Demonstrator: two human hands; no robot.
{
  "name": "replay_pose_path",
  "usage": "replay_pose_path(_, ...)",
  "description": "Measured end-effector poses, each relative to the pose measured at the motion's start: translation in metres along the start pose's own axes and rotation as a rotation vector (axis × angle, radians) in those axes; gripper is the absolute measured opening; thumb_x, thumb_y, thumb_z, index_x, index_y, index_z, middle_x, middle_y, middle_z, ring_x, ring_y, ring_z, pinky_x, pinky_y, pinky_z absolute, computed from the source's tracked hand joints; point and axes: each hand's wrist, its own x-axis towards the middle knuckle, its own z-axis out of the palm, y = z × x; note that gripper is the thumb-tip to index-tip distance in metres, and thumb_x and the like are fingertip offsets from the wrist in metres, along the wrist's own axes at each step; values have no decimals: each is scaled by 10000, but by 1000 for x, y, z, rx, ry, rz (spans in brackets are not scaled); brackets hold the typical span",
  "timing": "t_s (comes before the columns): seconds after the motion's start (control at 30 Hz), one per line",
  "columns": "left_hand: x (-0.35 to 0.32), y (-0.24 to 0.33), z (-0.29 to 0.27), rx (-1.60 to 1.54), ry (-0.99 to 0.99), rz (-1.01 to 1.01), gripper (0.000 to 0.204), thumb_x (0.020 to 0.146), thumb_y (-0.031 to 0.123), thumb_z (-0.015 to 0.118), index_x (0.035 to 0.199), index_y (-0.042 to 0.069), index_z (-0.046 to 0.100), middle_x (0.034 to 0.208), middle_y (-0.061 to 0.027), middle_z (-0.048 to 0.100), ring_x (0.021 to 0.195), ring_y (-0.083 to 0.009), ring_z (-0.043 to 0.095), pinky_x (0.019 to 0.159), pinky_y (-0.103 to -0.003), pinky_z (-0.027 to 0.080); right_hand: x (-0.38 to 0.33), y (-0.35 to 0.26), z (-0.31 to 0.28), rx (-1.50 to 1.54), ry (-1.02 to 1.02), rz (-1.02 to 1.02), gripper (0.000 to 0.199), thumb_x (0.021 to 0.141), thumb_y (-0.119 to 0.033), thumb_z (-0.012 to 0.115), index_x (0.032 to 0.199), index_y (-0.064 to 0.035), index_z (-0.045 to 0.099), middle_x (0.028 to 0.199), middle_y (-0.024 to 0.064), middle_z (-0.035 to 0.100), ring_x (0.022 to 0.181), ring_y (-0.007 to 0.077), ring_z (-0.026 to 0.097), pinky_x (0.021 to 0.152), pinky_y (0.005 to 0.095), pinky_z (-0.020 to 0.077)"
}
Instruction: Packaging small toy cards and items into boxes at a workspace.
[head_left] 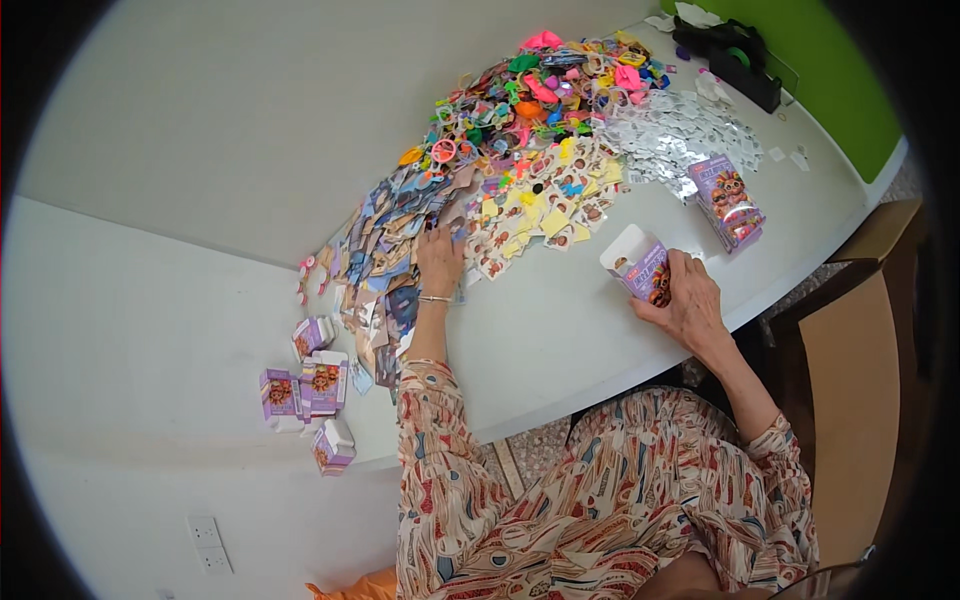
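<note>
My right hand (690,300) grips a small purple cardboard box (640,265) with its white flap open, held on the white table (560,340). My left hand (440,260) reaches forward with a bracelet on the wrist, its fingers resting on the pile of small picture cards (400,250). Beside that hand lies a spread of yellow and white stickers (550,205). Further back sits a heap of bright plastic trinkets (540,95).
Another purple box (730,200) lies to the right, near a patch of silvery packets (670,135). Several purple boxes (315,385) stand at the table's left end. A black tape dispenser (735,60) sits at the back right. A brown carton (860,400) stands right of my knee.
</note>
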Motion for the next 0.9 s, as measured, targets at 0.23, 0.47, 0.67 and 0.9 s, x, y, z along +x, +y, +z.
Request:
replay_pose_path(0.23, 9, 1, -12, 59, 155, 154, 81, 820, 76, 586, 818, 4, 549, 743, -182, 584, 739, -375, 552, 649, -465, 449, 0, 1, 2, -29, -29, 3, 648, 645, -386, 775, 1065, -5, 461, 953, 151, 556, 903, 316, 555, 736, 411, 488)
replay_pose_path(0.47, 6, 32, -42, -652, 231, -208, 123, 887, 106, 631, 925, -12, 639, 737, -13, 604, 639, -96, 538, 575, -269, 436, 0, -1, 2, -51, -46, 23, 662, 647, -411, 768, 1066, -5, 456, 942, 150, 546, 897, 316, 551, 722, 410, 493)
replay_pose_path(0.67, 3, 89, -68, -1256, -79, -415, 129, 910, 122, 633, 960, 8, 666, 764, 35, 620, 632, -29, 548, 572, -183, 475, -1, 0, -1, -56, 30, -53, 604, 652, -398, 773, 976, 8, 464, 885, 159, 542, 833, 311, 549, 684, 394, 503)
replay_pose_path(0.9, 11, 112, -66, -1263, -76, -492, 157, 922, 145, 619, 956, -2, 661, 794, -41, 654, 658, -113, 633, 596, -233, 524, -3, 3, -4, -90, 11, -32, 610, 654, -423, 762, 981, 10, 483, 884, 151, 542, 841, 304, 552, 689, 384, 508)
